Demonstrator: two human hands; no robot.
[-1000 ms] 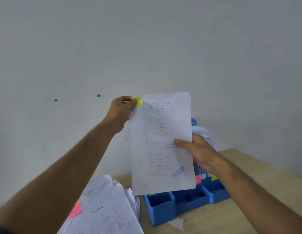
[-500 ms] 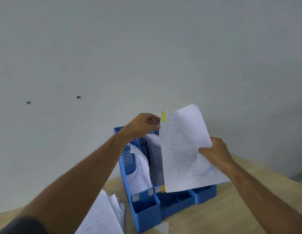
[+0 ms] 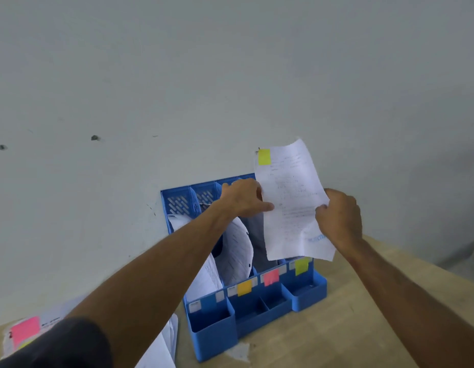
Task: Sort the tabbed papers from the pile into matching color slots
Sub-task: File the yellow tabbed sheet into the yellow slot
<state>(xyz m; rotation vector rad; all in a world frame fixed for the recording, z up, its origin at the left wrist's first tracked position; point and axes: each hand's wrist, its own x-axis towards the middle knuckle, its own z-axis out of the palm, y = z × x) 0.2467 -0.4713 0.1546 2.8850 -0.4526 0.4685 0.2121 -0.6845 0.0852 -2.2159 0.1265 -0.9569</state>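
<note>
Near edge, lower left: paper pile (image 3: 161,349) on the wooden table (image 3: 336,328), a pink tab (image 3: 25,331) showing; the left forearm crosses over it. Bare table to the right of the blue file organizer (image 3: 257,314), which backs against the wall (image 3: 230,75). Slot fronts carry orange (image 3: 244,287), pink (image 3: 271,277) and yellow-green labels (image 3: 301,266); the left slots hold curled sheets. Above the right slots, clear of the rim, hangs the printed sheet (image 3: 291,203), creased, its yellow tab (image 3: 264,156) at the top left corner. Left hand (image 3: 242,199) pinches its left edge, thumb on the face; right hand (image 3: 338,217) has its grip closed on the right edge.
</note>
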